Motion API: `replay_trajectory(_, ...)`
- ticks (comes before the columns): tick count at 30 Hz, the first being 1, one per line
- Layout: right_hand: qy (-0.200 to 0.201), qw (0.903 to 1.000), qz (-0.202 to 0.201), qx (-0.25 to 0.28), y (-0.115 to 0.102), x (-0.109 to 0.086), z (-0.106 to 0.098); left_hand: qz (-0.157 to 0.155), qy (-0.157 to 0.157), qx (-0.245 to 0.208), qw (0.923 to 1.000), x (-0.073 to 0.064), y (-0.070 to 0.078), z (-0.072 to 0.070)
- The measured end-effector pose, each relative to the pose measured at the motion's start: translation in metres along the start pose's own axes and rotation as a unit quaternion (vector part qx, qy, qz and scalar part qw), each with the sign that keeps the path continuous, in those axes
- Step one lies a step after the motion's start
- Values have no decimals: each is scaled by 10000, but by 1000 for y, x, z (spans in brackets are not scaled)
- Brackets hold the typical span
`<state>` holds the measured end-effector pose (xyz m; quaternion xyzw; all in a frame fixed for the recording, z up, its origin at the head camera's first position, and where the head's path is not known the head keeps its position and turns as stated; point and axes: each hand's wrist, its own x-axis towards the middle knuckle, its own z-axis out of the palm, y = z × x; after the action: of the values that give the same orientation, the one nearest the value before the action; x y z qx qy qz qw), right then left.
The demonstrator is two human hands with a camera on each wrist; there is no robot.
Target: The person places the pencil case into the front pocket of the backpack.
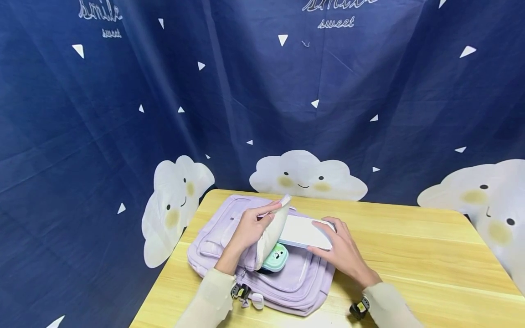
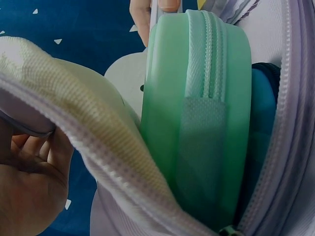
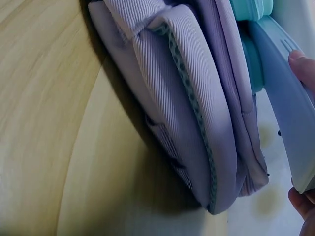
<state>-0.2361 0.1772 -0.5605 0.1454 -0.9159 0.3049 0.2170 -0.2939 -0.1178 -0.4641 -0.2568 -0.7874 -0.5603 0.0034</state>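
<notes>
A lilac backpack (image 1: pixel 297 273) lies on the table with its front part unzipped. My left hand (image 1: pixel 251 227) holds the raised flap (image 1: pixel 272 234) by its edge, showing the pale lining. In the opening sits a mint-green zipped case (image 1: pixel 277 258) with a small cartoon face; the left wrist view shows its zip, and a blue-teal item (image 2: pixel 264 105) beside it. My right hand (image 1: pixel 342 250) grips a flat box (image 1: pixel 303 231), white on top with light-blue sides, thumb and fingers on opposite edges. The box's far end reaches in at the opening, partly behind the flap.
The wooden table (image 1: pixel 410 246) extends to the right of the backpack. Dark blue cloth (image 1: pixel 266 91) with white clouds and triangles hangs behind and to the left. A pale tag (image 1: pixel 257 300) hangs at the backpack's near side.
</notes>
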Motion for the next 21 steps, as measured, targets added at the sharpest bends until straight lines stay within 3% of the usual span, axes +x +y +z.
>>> replay_trajectory(12, -54, 9997, -187, -146, -9, 3, 5, -3, 41, -28, 10000, 0, -3, 0)
replay_trajectory(21, -264, 9992, -263, 162, -1, -3, -3, -84, 82, -91, 9999, -1, -2, 0)
